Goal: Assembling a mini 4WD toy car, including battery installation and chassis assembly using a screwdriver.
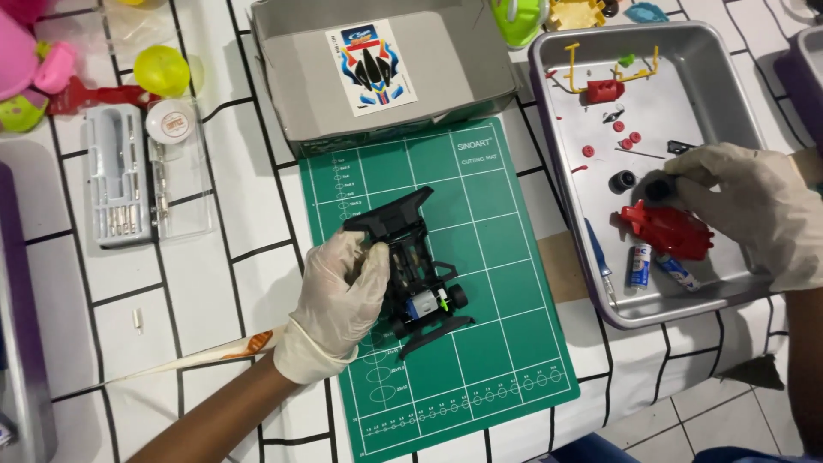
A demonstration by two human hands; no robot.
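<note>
Chassis [417, 274] of a black toy car lies on the green cutting mat [506, 360], gripped at its side by the gloved left hand [339, 300], whose fingers [370, 261] curl around the frame near the black wing. Just beyond those fingers stands an open grey cardboard box [386, 60]. The gloved right hand [754, 210] reaches into the metal tray [729, 77], its fingertips pinching a small black wheel [658, 189]. Directly under those fingertips lies a red car body shell [669, 230], with two batteries [639, 264] just below and another black wheel [622, 181] beside
</note>
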